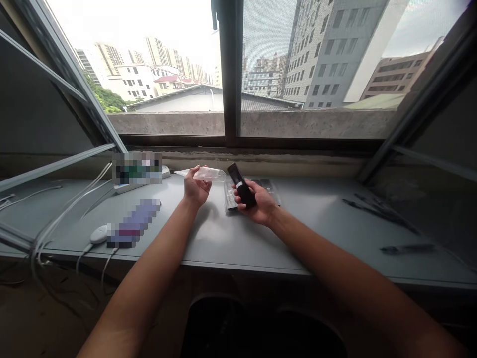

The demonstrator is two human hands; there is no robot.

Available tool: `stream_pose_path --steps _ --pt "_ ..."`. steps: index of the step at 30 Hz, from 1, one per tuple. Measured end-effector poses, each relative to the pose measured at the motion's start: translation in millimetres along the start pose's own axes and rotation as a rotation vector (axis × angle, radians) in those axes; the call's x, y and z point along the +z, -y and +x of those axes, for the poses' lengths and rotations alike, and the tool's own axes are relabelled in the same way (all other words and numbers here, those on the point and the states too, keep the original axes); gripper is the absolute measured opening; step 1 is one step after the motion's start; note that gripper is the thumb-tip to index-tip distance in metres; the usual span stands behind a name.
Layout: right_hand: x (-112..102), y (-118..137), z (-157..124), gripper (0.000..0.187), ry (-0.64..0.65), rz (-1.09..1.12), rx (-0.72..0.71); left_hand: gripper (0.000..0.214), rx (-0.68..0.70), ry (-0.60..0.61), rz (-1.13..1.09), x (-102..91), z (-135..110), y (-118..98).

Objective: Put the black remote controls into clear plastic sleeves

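Observation:
My left hand [197,188] pinches a clear plastic bag [211,174] between thumb and fingers, raised over the grey shelf top. The bag's open-looking end points right, towards the other hand. In my right hand [262,203] is a slim black oblong device [240,185] with a small white patch midway along it; its exact kind I cannot make out. My fingers wrap round its lower half, and it tilts up to the left. Behind and below this hand lies a clear plastic tray [230,200] with dark items inside, partly hidden by the hand.
A white power strip [128,187] lies at the back left, partly blurred out. Nearer are a blurred purple oblong [136,223], a white round charger [100,234] and white cables [55,214]. Metal shelf posts stand at both sides. A window [233,74] rises behind the grey surface [238,243].

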State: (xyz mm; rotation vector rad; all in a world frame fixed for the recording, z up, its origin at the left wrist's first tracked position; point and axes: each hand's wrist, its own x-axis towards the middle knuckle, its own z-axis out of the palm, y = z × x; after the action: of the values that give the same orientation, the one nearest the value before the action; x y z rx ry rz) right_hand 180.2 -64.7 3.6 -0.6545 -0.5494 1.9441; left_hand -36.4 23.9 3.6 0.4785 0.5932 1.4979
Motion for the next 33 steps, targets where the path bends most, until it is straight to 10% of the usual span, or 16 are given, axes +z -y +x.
stream_pose_path --steps 13,21,33 --pt "-2 0 2 0.043 0.089 -0.029 0.026 0.023 -0.002 -0.014 0.012 -1.8 2 0" --pt "3 2 2 0.019 -0.122 -0.065 -0.014 0.023 -0.025 -0.016 0.016 -3.8 4 3" --pt "-6 2 3 0.027 0.035 -0.073 0.001 0.023 -0.007 -0.020 0.002 -3.7 4 2"
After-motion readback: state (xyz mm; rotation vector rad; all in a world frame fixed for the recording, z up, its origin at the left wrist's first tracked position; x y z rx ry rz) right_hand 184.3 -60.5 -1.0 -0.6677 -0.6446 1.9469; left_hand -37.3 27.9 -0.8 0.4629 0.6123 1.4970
